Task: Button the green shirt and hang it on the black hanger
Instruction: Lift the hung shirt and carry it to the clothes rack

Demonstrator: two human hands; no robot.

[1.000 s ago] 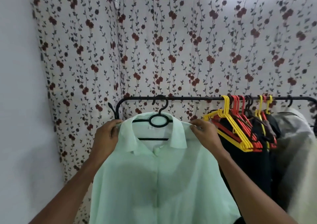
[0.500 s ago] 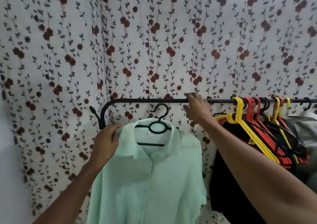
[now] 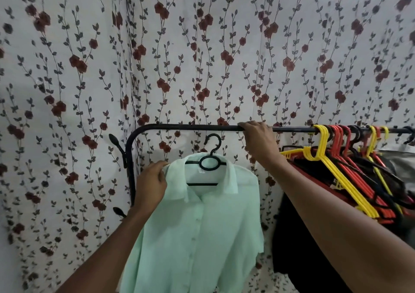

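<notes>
The pale green shirt (image 3: 197, 229) is buttoned down its front and hangs on the black hanger (image 3: 208, 161). The hanger's hook sits just below the black clothes rail (image 3: 184, 127), apart from it. My left hand (image 3: 151, 185) grips the shirt's left shoulder and carries shirt and hanger. My right hand (image 3: 258, 141) is up at the rail, fingers curled over it, to the right of the hook.
Yellow hangers (image 3: 325, 158), red hangers (image 3: 343, 149) and dark clothes (image 3: 298, 225) crowd the rail's right part. The rail bends down at its left end (image 3: 130, 158). A floral curtain (image 3: 179, 56) hangs behind. A bare stretch of rail lies between the bend and my right hand.
My right hand left the shirt's right shoulder and rose to grasp the rail. The left hand now carries shirt and hanger alone, and the hook has dropped just below the rail.
</notes>
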